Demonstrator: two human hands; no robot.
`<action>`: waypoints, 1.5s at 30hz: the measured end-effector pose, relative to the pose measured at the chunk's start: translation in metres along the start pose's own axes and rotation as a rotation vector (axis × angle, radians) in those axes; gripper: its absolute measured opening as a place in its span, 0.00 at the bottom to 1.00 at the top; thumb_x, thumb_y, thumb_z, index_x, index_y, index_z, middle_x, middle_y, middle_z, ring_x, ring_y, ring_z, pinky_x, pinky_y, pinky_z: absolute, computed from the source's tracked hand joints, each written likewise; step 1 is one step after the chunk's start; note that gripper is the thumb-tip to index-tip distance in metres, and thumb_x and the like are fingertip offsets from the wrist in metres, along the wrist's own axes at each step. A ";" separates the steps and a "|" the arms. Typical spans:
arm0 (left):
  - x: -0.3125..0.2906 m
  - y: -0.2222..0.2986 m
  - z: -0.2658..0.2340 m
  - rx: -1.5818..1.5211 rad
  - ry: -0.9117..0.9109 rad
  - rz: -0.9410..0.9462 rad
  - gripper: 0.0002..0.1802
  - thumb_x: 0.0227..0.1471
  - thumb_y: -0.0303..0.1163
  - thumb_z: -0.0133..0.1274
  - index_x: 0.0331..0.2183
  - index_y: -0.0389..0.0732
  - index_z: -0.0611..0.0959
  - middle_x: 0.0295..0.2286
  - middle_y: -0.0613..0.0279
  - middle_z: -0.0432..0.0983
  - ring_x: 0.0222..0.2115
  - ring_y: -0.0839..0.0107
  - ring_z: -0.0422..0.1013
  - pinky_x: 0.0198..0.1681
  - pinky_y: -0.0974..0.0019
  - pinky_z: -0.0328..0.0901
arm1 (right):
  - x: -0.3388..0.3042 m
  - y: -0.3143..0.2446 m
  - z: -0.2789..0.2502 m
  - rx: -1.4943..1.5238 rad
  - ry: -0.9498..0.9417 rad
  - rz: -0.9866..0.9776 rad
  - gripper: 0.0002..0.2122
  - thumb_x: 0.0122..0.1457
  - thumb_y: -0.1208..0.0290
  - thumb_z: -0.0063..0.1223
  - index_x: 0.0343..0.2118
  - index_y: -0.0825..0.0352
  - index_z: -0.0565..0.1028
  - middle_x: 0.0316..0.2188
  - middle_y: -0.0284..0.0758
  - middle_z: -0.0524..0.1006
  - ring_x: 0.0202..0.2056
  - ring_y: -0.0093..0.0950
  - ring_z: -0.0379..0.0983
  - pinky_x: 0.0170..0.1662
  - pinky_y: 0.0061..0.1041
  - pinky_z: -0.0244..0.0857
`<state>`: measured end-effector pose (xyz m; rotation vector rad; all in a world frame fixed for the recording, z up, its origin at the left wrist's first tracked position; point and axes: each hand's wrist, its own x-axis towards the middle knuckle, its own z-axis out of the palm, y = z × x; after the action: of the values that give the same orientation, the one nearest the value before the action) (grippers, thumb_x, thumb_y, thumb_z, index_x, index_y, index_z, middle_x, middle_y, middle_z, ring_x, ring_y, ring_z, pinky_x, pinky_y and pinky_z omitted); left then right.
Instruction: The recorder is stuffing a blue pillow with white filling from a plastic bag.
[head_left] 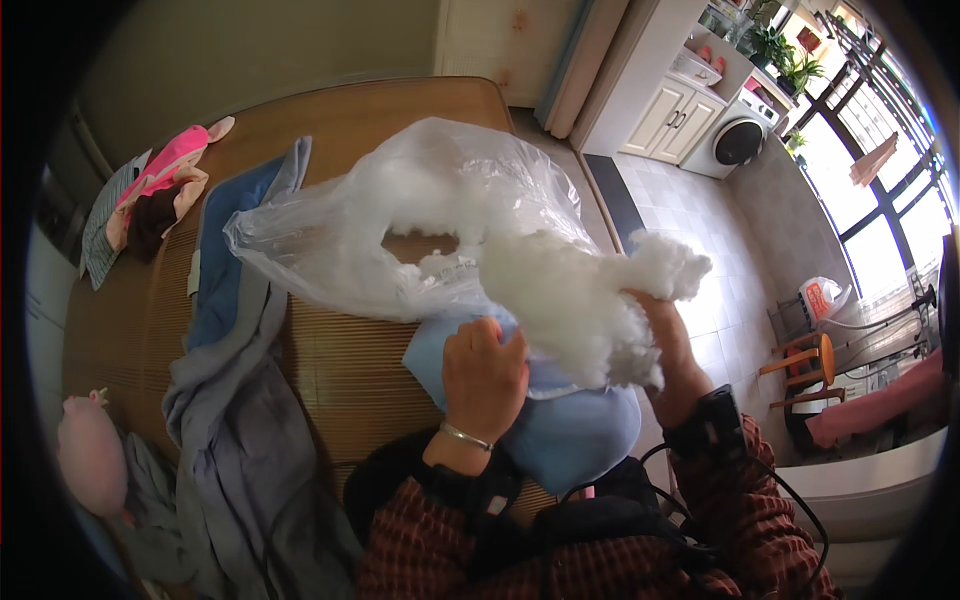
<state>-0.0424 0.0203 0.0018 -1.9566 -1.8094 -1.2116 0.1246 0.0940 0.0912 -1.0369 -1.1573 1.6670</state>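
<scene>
The left hand (485, 370) is curled tight on the light-blue rounded fabric cover (575, 440), near centre, apparently steadying its edge. The right hand (664, 335) grips a fluffy white fibre clump (565, 300); a crumpled clear plastic bag (310, 240) lies beyond, seemingly for easy reach.

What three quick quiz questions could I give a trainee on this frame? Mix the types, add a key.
1. Open: what does the right hand hold up?
2. True or false: a silver bangle is worn at the wrist of the right hand.
3. Fill in, as seen in the picture: the clear plastic bag lies to the ____ of the long grey-and-blue cloth.

Key:
1. A clump of white fluffy stuffing.
2. False: the silver bangle is worn at the wrist of the left hand.
3. right
</scene>
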 end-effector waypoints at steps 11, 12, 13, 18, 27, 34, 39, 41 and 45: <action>-0.012 -0.001 -0.013 -0.284 -0.080 -0.492 0.05 0.46 0.31 0.51 0.25 0.41 0.73 0.21 0.56 0.73 0.23 0.52 0.70 0.24 0.57 0.64 | -0.037 -0.039 -0.010 -0.136 -0.100 0.312 0.17 0.52 0.69 0.53 0.44 0.70 0.71 0.40 0.38 0.74 0.40 0.28 0.72 0.45 0.26 0.67; -0.011 0.002 -0.012 -0.265 -0.135 -0.521 0.04 0.47 0.31 0.50 0.27 0.41 0.74 0.23 0.54 0.74 0.25 0.52 0.71 0.25 0.59 0.65 | -0.030 -0.035 -0.019 -0.141 -0.093 0.303 0.17 0.52 0.69 0.53 0.44 0.70 0.71 0.40 0.38 0.74 0.40 0.28 0.72 0.45 0.26 0.67; -0.011 0.003 -0.009 -0.273 -0.131 -0.514 0.04 0.47 0.31 0.50 0.27 0.41 0.74 0.23 0.54 0.74 0.25 0.52 0.71 0.25 0.59 0.65 | -0.016 -0.023 -0.035 -0.363 -0.148 0.251 0.16 0.52 0.71 0.53 0.43 0.69 0.71 0.40 0.38 0.75 0.41 0.28 0.72 0.45 0.27 0.67; -0.019 -0.005 0.011 -0.991 0.050 -0.881 0.10 0.48 0.27 0.50 0.35 0.36 0.76 0.29 0.57 0.77 0.31 0.68 0.73 0.35 0.69 0.67 | 0.023 0.035 -0.037 -0.836 -0.133 -0.002 0.18 0.44 0.78 0.58 0.42 0.71 0.72 0.38 0.37 0.75 0.41 0.26 0.72 0.42 0.26 0.67; -0.031 -0.012 0.010 -1.318 0.126 -0.888 0.16 0.46 0.28 0.53 0.39 0.33 0.76 0.34 0.58 0.76 0.35 0.72 0.72 0.38 0.70 0.66 | 0.013 0.087 0.042 -0.673 -0.157 -0.772 0.17 0.38 0.77 0.58 0.36 0.69 0.70 0.31 0.42 0.73 0.36 0.40 0.71 0.41 0.30 0.64; -0.012 -0.010 -0.001 -1.217 0.298 -1.017 0.16 0.45 0.26 0.54 0.39 0.32 0.75 0.35 0.57 0.76 0.35 0.72 0.71 0.38 0.70 0.66 | 0.005 0.086 0.048 -0.908 -0.481 -0.640 0.21 0.41 0.74 0.59 0.42 0.68 0.69 0.38 0.44 0.70 0.42 0.42 0.67 0.47 0.35 0.61; -0.029 -0.023 0.014 -1.137 0.241 -1.027 0.14 0.46 0.24 0.52 0.38 0.33 0.75 0.34 0.58 0.76 0.34 0.74 0.71 0.38 0.72 0.66 | -0.023 0.074 0.059 -0.673 -0.592 -0.250 0.21 0.46 0.71 0.56 0.46 0.67 0.68 0.43 0.44 0.69 0.45 0.44 0.64 0.50 0.37 0.58; -0.021 -0.017 0.012 -1.271 0.238 -1.029 0.12 0.46 0.23 0.51 0.37 0.33 0.75 0.32 0.59 0.75 0.32 0.75 0.71 0.36 0.72 0.66 | -0.005 0.073 0.049 -0.877 -0.574 -0.422 0.19 0.48 0.72 0.54 0.46 0.66 0.69 0.42 0.43 0.70 0.46 0.43 0.64 0.50 0.37 0.57; -0.030 -0.022 0.011 -1.474 0.204 -1.065 0.08 0.46 0.20 0.48 0.33 0.35 0.74 0.27 0.65 0.73 0.26 0.77 0.68 0.30 0.74 0.64 | 0.014 0.088 0.032 -0.564 -0.535 -0.157 0.12 0.52 0.78 0.48 0.41 0.68 0.72 0.38 0.37 0.73 0.41 0.31 0.69 0.45 0.28 0.63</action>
<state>-0.0551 0.0106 -0.0336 -0.7386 -1.9661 -3.6092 0.0749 0.0792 0.0116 -0.8036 -2.0896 1.5688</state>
